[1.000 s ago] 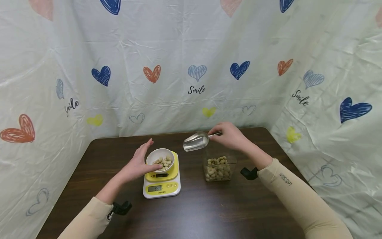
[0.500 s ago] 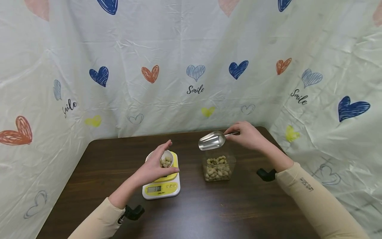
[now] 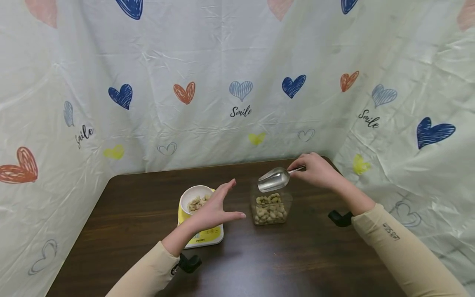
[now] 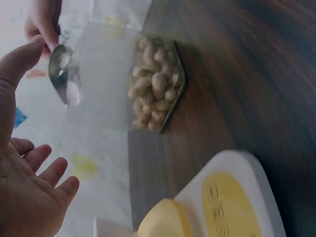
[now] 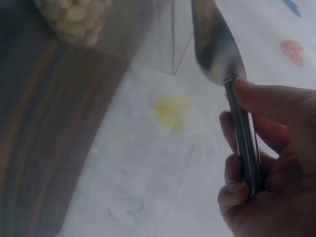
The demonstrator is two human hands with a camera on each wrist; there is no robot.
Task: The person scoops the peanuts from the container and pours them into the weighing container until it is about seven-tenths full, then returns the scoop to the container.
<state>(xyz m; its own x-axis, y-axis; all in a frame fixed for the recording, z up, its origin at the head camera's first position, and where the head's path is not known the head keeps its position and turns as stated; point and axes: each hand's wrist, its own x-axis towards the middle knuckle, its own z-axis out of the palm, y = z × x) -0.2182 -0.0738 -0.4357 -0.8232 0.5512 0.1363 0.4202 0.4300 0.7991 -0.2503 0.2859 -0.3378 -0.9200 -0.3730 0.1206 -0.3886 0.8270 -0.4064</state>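
In the head view my right hand (image 3: 315, 170) grips the handle of a metal scoop (image 3: 273, 180), which hangs over a clear square container (image 3: 289, 202) of peanuts (image 3: 271, 210). The scoop looks bare inside. Fingers and thumb wrap its dark handle (image 5: 242, 133) in the right wrist view. My left hand (image 3: 211, 212) is in the air with fingers and thumb spread, holding nothing, between the container and a white bowl (image 3: 188, 197). That bowl, with some peanuts (image 3: 197, 203) in it, stands on a yellow and white kitchen scale (image 3: 208, 238). The left hand hides part of the scale and its display.
A dark wooden table (image 3: 141, 222) carries everything. Behind it and to both sides hangs a white curtain (image 3: 208, 136) printed with hearts. Tall clear walls of the container (image 4: 98, 79) rise well above the peanuts in the left wrist view.
My left hand has moved right, from beside the bowl to past the scale. The right hand has carried the scoop right, from between bowl and container to over the container.
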